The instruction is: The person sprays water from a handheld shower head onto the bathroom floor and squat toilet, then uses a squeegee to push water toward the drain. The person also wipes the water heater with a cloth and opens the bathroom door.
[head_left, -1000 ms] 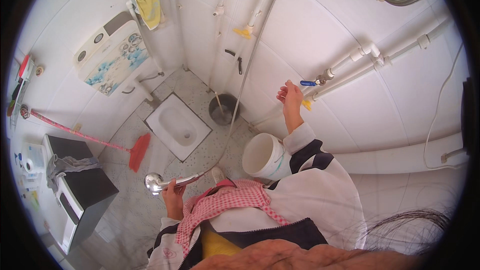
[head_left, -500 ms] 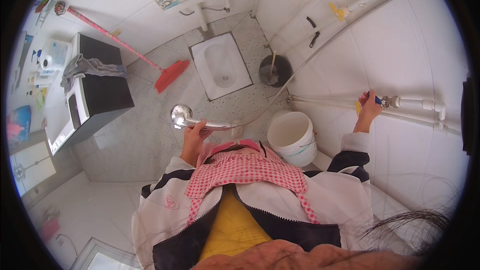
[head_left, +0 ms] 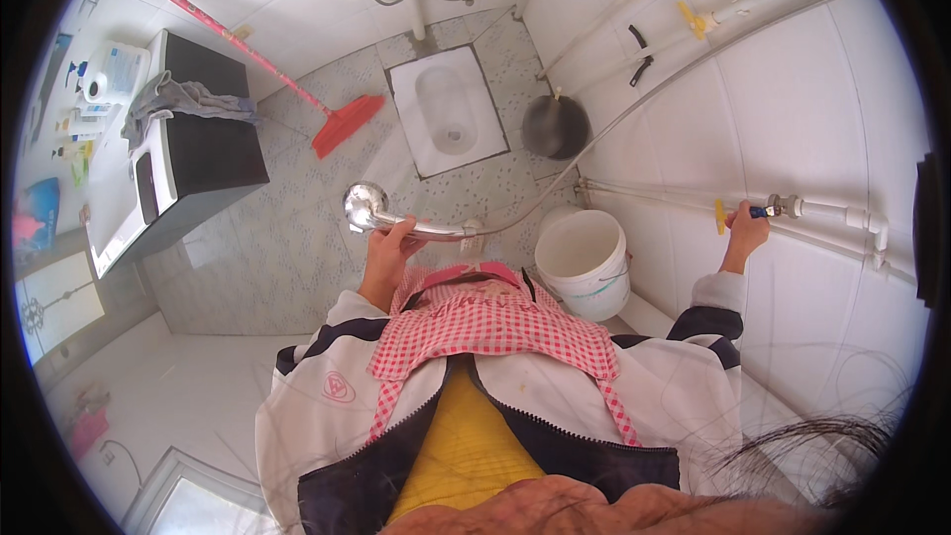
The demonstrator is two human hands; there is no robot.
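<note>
In the head view, the white bucket (head_left: 599,292) stands on the tiled floor just in front of the person's checked apron (head_left: 495,329). To the left of the bucket, and well apart from it, is the chrome shower head (head_left: 366,204), raised in the left hand (head_left: 389,256); the fingers curl around its handle, pinching it against the thumb, with the round end pointing away from the bucket. From the handle a flexible hose (head_left: 555,189) runs past the far side of the bucket and up the wall to its right. Also right of the bucket, the right hand (head_left: 748,230) reaches a blue valve lever (head_left: 760,212) on the wall pipe (head_left: 827,213), its fingers bent together around the lever and partly hiding it. A yellow handle (head_left: 720,217) shows beside that hand, on the side nearer the bucket. Beyond the bucket are a dark pail (head_left: 555,127) and, farther to its left, a squat toilet (head_left: 446,109). Well left of the bucket, a red broom (head_left: 347,126) leans and a dark-sided cabinet (head_left: 208,154) bears a grey cloth (head_left: 188,99).
</note>
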